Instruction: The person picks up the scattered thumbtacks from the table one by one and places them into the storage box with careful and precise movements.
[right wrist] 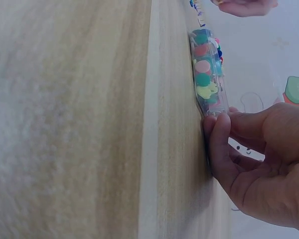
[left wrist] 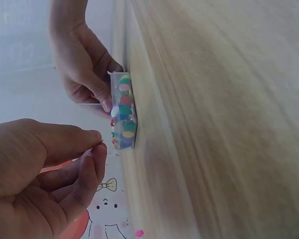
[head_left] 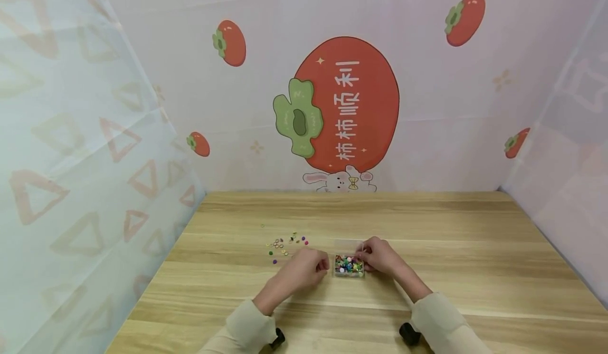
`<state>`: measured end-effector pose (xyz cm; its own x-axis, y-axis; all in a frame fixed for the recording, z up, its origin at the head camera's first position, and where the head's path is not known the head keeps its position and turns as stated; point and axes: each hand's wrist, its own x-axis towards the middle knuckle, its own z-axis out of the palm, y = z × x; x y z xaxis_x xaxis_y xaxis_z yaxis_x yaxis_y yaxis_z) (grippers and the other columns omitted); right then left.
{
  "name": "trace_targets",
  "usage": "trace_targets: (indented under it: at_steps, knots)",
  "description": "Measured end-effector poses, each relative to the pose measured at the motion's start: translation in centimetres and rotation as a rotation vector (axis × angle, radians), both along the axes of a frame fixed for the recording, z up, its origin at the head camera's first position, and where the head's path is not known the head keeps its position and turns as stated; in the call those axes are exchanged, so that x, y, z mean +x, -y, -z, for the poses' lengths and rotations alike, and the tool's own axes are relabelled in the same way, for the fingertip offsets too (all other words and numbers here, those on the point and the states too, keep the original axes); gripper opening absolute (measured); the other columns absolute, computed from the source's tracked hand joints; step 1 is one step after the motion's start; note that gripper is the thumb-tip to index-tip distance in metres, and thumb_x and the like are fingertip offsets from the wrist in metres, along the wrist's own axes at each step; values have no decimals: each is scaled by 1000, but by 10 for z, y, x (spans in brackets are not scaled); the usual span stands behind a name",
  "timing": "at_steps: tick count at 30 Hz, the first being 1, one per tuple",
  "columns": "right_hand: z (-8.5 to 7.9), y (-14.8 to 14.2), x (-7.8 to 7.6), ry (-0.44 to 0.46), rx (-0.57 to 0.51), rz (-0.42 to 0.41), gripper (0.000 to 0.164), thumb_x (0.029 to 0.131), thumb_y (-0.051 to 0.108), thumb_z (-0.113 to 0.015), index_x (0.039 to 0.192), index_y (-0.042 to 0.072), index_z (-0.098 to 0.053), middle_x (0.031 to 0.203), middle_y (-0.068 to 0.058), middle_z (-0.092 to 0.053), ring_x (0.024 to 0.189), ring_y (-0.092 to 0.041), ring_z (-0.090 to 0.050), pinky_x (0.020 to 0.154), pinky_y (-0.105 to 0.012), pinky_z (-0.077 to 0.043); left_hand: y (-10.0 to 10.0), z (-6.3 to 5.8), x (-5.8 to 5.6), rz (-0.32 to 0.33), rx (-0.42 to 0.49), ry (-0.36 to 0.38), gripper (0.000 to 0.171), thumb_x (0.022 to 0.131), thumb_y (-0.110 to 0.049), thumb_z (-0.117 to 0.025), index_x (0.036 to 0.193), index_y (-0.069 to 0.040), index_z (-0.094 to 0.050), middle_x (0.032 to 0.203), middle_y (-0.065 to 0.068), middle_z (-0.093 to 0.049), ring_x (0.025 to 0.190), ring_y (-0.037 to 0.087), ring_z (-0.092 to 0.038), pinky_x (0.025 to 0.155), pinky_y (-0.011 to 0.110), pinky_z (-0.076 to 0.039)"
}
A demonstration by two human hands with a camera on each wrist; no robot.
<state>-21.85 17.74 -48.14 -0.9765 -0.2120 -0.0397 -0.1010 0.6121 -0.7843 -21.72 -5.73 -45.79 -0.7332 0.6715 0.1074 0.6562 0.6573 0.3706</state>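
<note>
A small clear plastic box [head_left: 349, 275] stands on the table in front of me, filled with small colourful round pieces [head_left: 348, 263]. Its clear lid [head_left: 345, 246] is raised at the back. My right hand [head_left: 377, 255] grips the box's right end between thumb and fingers, seen close in the right wrist view. Just left of the box hovers my left hand [head_left: 309, 267], its thumb and forefinger pinched together in the left wrist view. A tiny piece shows faintly at those fingertips; I cannot tell its kind.
Beyond my left hand, loose small pieces lie scattered on the wooden table [head_left: 451, 227]: several rings [head_left: 277, 244], a green piece [head_left: 271, 253], a purple one [head_left: 274, 261] and a pink one [head_left: 306, 242]. A printed cloth wall [head_left: 427, 148] rises behind the table.
</note>
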Motion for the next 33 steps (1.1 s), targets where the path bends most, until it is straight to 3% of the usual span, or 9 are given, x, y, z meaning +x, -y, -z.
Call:
trace_targets:
  at_steps: [11, 18, 24, 33]
  knots:
    - [1, -1, -1, -1, -5, -3, 12, 91, 4, -60, 88, 3, -72, 64, -3, -64, 49, -8, -55, 46, -21, -46, -21, -5, -3, 68, 38, -60, 10, 79, -8, -66, 77, -16, -62, 67, -10, -58, 57, -1, -48, 51, 14, -42]
    - [0, 0, 0, -4, 1, -3, 12, 91, 4, -60, 87, 3, -71, 63, -2, -62, 49, -8, -54, 46, -21, -46, -33, -8, -2, 63, 41, -72, 12, 82, -8, -65, 77, -17, -59, 66, -10, -55, 57, 1, -46, 51, 14, -39]
    - [2, 0, -2, -11, -1, -13, 12, 91, 4, -60, 86, 4, -72, 65, -3, -64, 50, -7, -54, 46, -20, -46, -41, -8, -3, 45, 46, -57, 9, 83, -10, -66, 79, -16, -62, 67, -9, -57, 57, 1, -46, 50, 15, -40]
    - [4, -2, -3, -9, 0, -12, 15, 91, 3, -59, 85, 7, -72, 64, -1, -63, 50, -8, -55, 47, -19, -44, -54, -9, -4, 110, 59, -103, 6, 85, -8, -66, 81, -13, -66, 72, -5, -64, 62, 1, -50, 56, 13, -44]
